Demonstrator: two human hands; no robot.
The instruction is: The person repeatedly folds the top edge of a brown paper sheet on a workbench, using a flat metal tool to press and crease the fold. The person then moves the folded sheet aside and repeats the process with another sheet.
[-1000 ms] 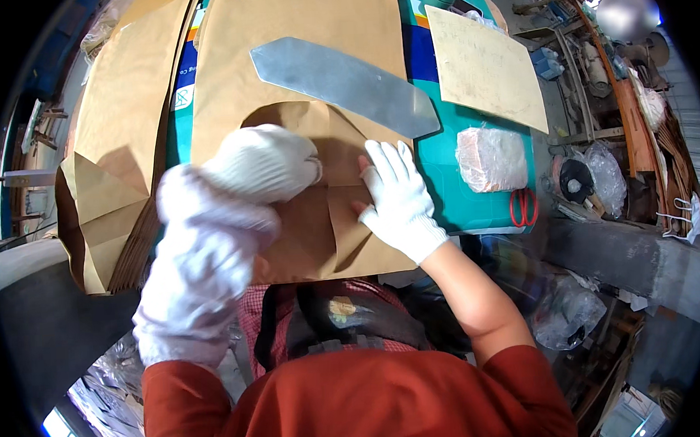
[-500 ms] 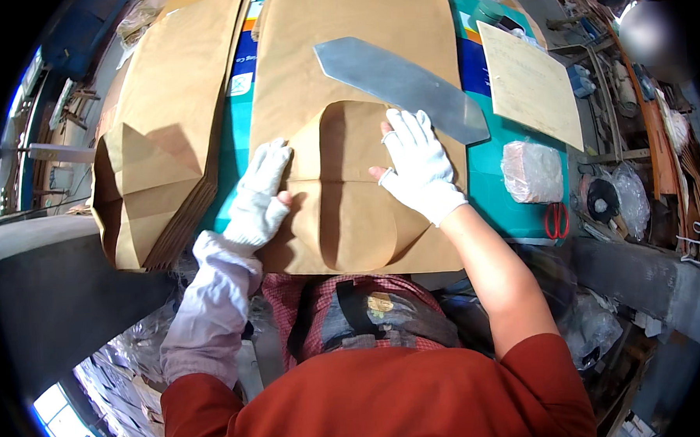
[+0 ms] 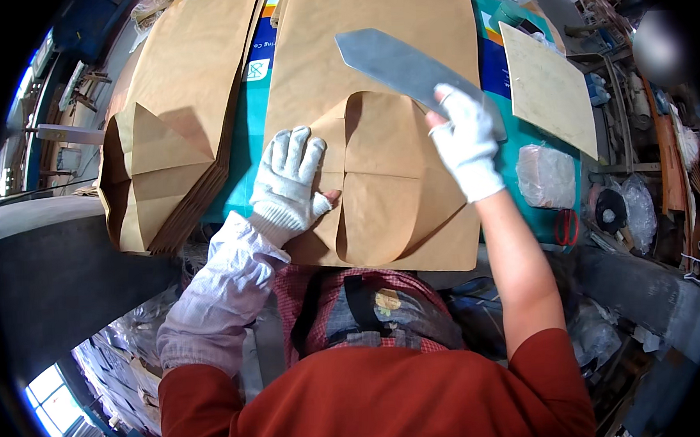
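A brown paper bag (image 3: pixel 382 151) lies before me on a stack of similar bags, its end unfolded into a rounded, creased flap. My left hand (image 3: pixel 287 174), in a white glove with a bare thumb tip, rests flat on the flap's left side, fingers stretched out. My right hand (image 3: pixel 468 139), gloved likewise, is over the right part of a flat grey metal plate (image 3: pixel 406 62) with a pointed far end. Its thumb and forefinger are apart, with nothing held between them; whether the fingers touch the plate cannot be made out. The plate lies slantwise across the bags.
Another stack of brown bags (image 3: pixel 179 140) with an opened end stands at the left. On the right are a pale card (image 3: pixel 549 89), a plastic-wrapped block (image 3: pixel 546 176) and red-handled scissors (image 3: pixel 567 227) on the teal surface (image 3: pixel 506 165).
My right hand has left the flap's right side and moved right and away to the metal plate. My left hand has turned and spread further onto the flap. The whole view has shifted slightly.
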